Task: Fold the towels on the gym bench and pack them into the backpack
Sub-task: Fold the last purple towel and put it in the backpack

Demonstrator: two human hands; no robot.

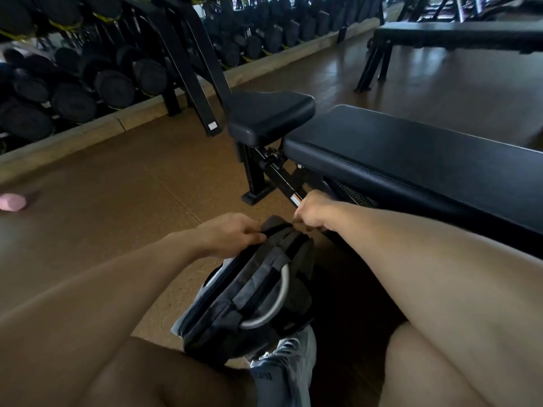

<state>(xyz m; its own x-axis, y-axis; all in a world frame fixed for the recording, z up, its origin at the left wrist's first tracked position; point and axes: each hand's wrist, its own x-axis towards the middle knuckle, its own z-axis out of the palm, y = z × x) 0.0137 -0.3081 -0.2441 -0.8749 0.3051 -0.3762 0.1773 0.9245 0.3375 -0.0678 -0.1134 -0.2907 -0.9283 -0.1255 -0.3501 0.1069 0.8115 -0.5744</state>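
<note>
Dim indoor light; soft glare on the floor (417, 80) at upper right; wide-angle bending and blur at edges.

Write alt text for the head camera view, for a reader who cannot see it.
Two bare hands work at the top of a dark backpack on the gym floor: the left hand grips its top edge, the right hand pinches something small there, probably a zipper pull. A black bench stands beside it, with no towels in sight.
</note>
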